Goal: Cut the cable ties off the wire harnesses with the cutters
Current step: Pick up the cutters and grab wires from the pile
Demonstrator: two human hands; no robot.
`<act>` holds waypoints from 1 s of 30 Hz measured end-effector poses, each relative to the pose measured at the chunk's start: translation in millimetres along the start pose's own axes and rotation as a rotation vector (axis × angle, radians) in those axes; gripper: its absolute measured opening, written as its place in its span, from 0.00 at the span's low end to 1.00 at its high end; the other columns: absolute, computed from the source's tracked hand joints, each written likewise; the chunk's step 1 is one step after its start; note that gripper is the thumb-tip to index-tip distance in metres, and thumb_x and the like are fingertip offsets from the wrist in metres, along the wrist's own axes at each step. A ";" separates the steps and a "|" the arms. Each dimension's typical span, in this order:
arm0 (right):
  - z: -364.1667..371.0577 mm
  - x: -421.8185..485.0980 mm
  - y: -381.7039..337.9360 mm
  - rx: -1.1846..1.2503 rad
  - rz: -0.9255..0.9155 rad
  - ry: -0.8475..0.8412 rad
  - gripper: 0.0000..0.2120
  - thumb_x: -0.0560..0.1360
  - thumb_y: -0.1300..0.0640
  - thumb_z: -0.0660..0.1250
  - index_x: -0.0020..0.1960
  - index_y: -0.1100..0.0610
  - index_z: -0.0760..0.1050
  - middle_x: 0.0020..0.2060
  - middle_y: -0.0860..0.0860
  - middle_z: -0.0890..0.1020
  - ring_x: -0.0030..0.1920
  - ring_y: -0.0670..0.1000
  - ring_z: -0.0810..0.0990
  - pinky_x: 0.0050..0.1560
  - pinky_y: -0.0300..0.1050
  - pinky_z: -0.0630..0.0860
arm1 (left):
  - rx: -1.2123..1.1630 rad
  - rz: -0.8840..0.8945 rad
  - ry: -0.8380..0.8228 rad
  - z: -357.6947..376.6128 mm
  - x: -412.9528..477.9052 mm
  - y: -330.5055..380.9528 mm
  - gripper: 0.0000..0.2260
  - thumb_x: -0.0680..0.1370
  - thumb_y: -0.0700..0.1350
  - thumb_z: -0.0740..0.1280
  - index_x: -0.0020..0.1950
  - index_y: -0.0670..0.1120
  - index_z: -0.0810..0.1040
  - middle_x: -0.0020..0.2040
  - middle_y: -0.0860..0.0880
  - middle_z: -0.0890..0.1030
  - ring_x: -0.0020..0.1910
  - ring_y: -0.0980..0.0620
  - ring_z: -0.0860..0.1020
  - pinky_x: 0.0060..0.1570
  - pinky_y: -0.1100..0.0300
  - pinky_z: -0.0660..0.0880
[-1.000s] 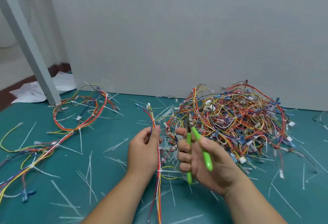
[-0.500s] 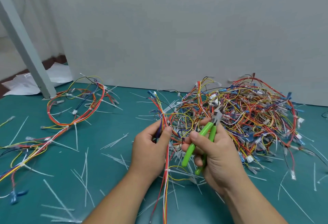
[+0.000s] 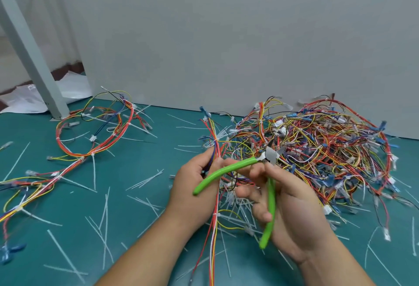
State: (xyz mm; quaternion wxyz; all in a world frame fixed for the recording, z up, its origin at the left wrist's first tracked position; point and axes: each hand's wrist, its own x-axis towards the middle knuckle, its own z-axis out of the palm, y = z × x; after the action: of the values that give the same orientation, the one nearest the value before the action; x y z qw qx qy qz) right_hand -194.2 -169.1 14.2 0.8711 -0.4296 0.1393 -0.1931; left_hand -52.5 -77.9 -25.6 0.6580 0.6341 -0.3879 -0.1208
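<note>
Our left hand (image 3: 192, 183) is curled round a wire harness (image 3: 212, 236), thumb and fingers pinching the red, yellow and white strands where they pass upright through the fist. The bundle fans out above the knuckles and hangs down past the wrist towards us. One white cable tie (image 3: 214, 215) is cinched on it just below that hand. Our right hand (image 3: 294, 206) sits just beside the left, palm turned up, fingers wrapped round one green handle of the cutters (image 3: 254, 161). The other handle swings out wide and crosses in front of the left hand, so the handles stand well apart. The metal head points away from us, up against the tangle behind, and we cannot tell whether the blades touch any wire. To the right lies a big pile of harnesses (image 3: 328, 149), a heap of red, yellow and blue with white connectors. To the left a looped harness (image 3: 127, 125) trails across the teal mat (image 3: 136, 149), and cut ties (image 3: 145, 179) lie scattered all over it. A grey wall panel (image 3: 226, 36) closes the back edge. A slanted grey post (image 3: 29, 59) stands at the far left, a white sheet (image 3: 70, 88) behind it.
</note>
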 end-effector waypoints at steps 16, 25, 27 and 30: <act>-12.2 2.2 -12.2 0.195 -0.264 -0.133 0.13 0.73 0.50 0.69 0.54 0.56 0.77 0.62 0.63 0.77 0.75 0.68 0.70 0.73 0.68 0.66 | 0.106 0.002 -0.064 5.8 -1.8 3.8 0.11 0.82 0.45 0.66 0.63 0.53 0.75 0.47 0.57 0.79 0.44 0.59 0.76 0.49 0.62 0.72; -23.8 2.1 -4.7 -0.138 -0.385 0.071 0.06 0.73 0.59 0.61 0.45 0.52 0.76 0.50 0.59 0.81 0.47 0.60 0.80 0.51 0.56 0.76 | 0.017 -0.026 0.006 0.9 -0.6 6.7 0.14 0.82 0.43 0.66 0.64 0.59 0.77 0.47 0.58 0.82 0.46 0.62 0.77 0.51 0.69 0.72; -28.5 1.7 -7.3 -0.185 -0.406 0.088 0.07 0.73 0.60 0.61 0.46 0.52 0.76 0.58 0.61 0.82 0.49 0.57 0.80 0.52 0.55 0.74 | -0.067 -0.047 0.017 0.6 0.3 9.1 0.14 0.80 0.43 0.67 0.58 0.64 0.80 0.51 0.49 0.83 0.47 0.58 0.77 0.50 0.72 0.72; -30.4 1.8 -0.6 -0.266 -0.394 0.088 0.10 0.70 0.62 0.62 0.44 0.49 0.79 0.64 0.58 0.82 0.53 0.53 0.79 0.51 0.53 0.71 | -0.070 -0.042 0.023 1.2 0.3 10.6 0.09 0.77 0.45 0.66 0.48 0.59 0.81 0.47 0.47 0.83 0.46 0.53 0.79 0.49 0.69 0.73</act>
State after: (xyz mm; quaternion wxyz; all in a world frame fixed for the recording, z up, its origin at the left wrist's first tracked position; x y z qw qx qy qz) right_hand -205.2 -191.4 -3.4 0.7453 -0.5507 0.1147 -0.3578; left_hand -56.6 -77.3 -15.9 0.6814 0.6200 -0.3626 -0.1407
